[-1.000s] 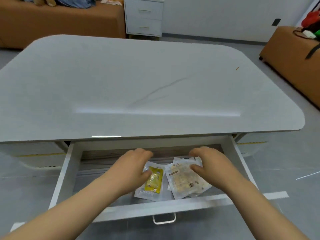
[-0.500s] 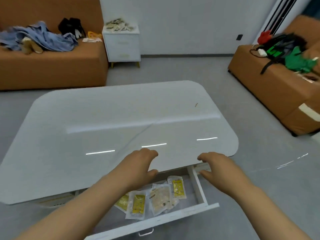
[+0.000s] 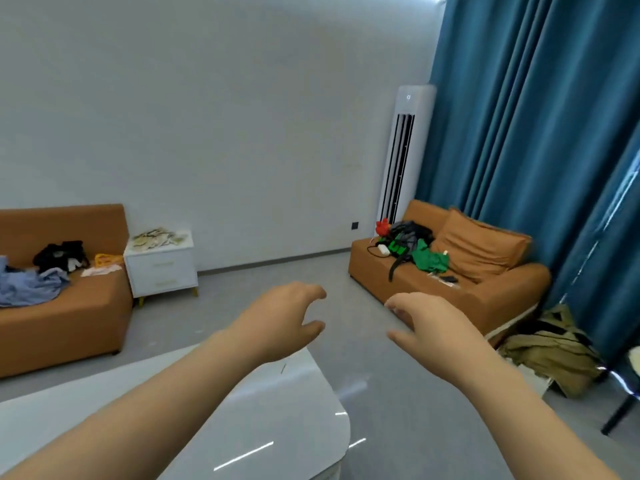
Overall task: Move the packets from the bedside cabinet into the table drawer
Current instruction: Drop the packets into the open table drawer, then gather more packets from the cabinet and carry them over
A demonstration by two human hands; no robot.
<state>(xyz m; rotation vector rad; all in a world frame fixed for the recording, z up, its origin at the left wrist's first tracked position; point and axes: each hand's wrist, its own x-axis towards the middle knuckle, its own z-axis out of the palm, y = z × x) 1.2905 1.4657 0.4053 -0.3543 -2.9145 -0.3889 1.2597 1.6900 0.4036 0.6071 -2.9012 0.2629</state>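
Hands, left (image 3: 277, 322) and right (image 3: 429, 325), two, empty, each grip wide; packets (image 3: 157, 236) heaped uncounted on one cabinet (image 3: 161, 271).

Glossy white table (image 3: 277, 431); cloth curtain (image 3: 540, 126)

Glossy white bench (image 3: 263, 427) cut off by the lower and left edges, drawer out of view. Pale packets (image 3: 157, 237) heaped atop the white two-drawer bedside cabinet (image 3: 161, 271), too small and blurred to count or read. Orange sofa (image 3: 59, 327) at far left clipped by the frame edge. Both bare forearms run off the bottom edge. Heap of olive cloth (image 3: 554, 351) under the teal curtain (image 3: 540, 133), too indistinct to identify.
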